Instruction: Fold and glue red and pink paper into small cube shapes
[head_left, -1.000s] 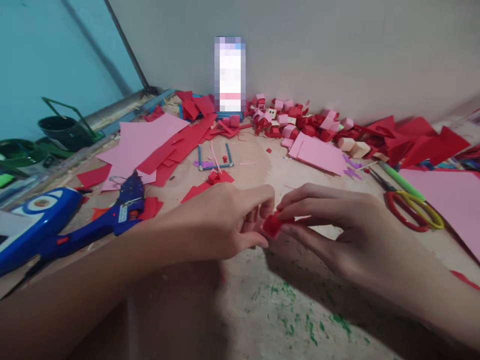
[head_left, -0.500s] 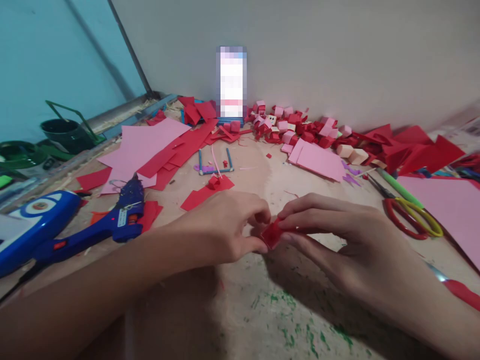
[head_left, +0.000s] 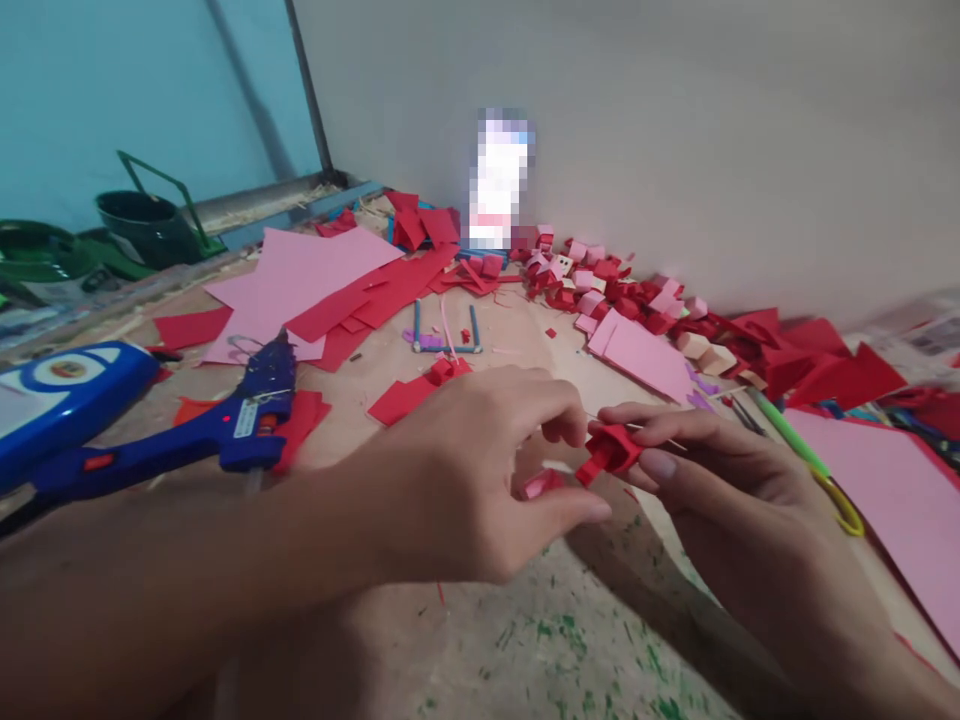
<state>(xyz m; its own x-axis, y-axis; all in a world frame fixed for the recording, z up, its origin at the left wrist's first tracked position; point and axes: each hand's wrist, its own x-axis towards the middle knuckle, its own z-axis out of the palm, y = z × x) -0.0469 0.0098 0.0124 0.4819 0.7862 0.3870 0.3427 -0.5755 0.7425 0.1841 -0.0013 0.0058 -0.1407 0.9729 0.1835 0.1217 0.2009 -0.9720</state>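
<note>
A small red folded-paper box (head_left: 616,448) with an open side and a strip sticking out is pinched between the thumb and fingers of my right hand (head_left: 739,510). Just left of it, my left hand (head_left: 499,470) has its thumb and bent forefinger apart, close to the box. Through that gap shows a small pink-red paper piece (head_left: 541,485); whether it lies on the table or rests against the hidden fingers, I cannot tell. Beyond my left hand lie a small red paper piece (head_left: 442,370) and a flat red paper (head_left: 401,398).
On the left lie a blue glue gun (head_left: 251,410) and a blue-and-white device (head_left: 71,395). Pink paper (head_left: 307,280) spreads behind them. Several small red and pink paper cubes (head_left: 592,275) are heaped by the wall, near a lit phone (head_left: 501,180). Yellow-handled scissors (head_left: 844,505) lie right.
The red box has turned, showing its open side and strip, and moved right with my right hand. My left thumb and forefinger have come away from it. The view has shifted.
</note>
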